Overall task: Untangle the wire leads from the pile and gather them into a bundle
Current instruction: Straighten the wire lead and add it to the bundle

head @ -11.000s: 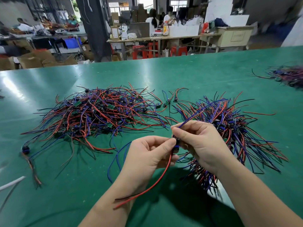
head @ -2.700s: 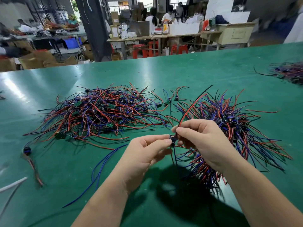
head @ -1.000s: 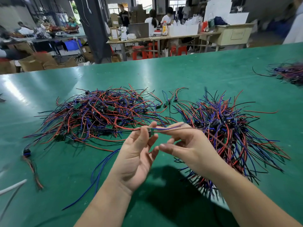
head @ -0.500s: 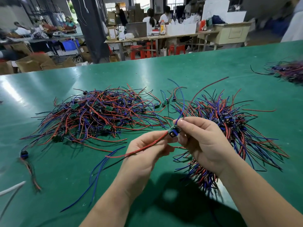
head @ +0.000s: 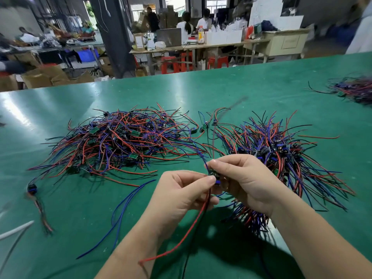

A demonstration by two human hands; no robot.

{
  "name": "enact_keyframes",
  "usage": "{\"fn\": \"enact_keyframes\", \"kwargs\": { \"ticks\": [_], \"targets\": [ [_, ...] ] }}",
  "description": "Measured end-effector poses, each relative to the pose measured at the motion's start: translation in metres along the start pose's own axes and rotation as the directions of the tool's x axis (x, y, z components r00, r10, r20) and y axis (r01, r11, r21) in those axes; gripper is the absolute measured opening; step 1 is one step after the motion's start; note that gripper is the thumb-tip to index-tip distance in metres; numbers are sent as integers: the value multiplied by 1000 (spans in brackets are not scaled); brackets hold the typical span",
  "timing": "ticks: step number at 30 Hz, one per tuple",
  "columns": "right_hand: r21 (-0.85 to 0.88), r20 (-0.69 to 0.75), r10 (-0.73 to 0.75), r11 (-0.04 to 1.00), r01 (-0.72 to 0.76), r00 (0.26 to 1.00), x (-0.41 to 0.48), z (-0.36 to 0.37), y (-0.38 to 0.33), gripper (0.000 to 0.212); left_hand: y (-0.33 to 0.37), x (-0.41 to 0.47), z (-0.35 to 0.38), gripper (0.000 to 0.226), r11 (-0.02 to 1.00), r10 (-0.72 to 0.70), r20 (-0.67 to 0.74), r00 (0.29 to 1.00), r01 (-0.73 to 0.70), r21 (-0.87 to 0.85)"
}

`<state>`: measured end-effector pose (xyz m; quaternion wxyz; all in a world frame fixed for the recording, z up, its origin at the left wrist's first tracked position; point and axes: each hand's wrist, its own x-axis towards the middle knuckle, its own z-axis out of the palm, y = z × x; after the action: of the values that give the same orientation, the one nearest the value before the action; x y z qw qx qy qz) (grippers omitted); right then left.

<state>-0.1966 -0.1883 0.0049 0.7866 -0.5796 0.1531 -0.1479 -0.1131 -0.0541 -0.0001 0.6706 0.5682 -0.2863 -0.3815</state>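
Grip: left hand (head: pixel 181 196) pinches a small board (head: pixel 213 175) between thumb and forefinger. Right hand (head: pixel 243 182) pinches the same piece from the other side, fingers curled. Both are held above the green table (head: pixel 221 87), front centre. Red lead (head: pixel 181 242) and black lead (head: pixel 186 260) trail down from the board between the forearms. Tangled pile (head: pixel 124 141) lies to the left, well apart. Gathered bundle (head: pixel 285 156) fans out just behind the right hand. Loose blue leads (head: pixel 124 208) lie flat near the left forearm.

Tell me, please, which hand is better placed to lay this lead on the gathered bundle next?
Right, probably: the right hand pinches the lead's module beside the gathered bundle, while the left hand, also pinching it, sits nearer the tangled pile.
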Motion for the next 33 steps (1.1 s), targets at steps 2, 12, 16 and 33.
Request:
{"fn": "enact_keyframes", "kwargs": {
  "ticks": [2, 12, 16, 33],
  "targets": [
    [-35, 53, 44, 999, -42, 998, -1, -2, -1, 30, 1, -2, 2, 21, 999, -7, 45, 999, 5, 41],
    [-85, -83, 9, 996, -16, 996, 2, -7, -4, 19, -4, -3, 9, 20, 979, -38, 142, 989, 9, 205],
    [151, -314, 3, 987, 48, 949, 6, -23, -16, 25, -12, -7, 16, 21, 938, -150, 243, 958, 60, 342],
    [-188, -244, -401, 913, 362, 883, 2, -14, -12, 27, -3, 12, -20, 29, 991, -68, -177, 982, 87, 101]
  ]
}}
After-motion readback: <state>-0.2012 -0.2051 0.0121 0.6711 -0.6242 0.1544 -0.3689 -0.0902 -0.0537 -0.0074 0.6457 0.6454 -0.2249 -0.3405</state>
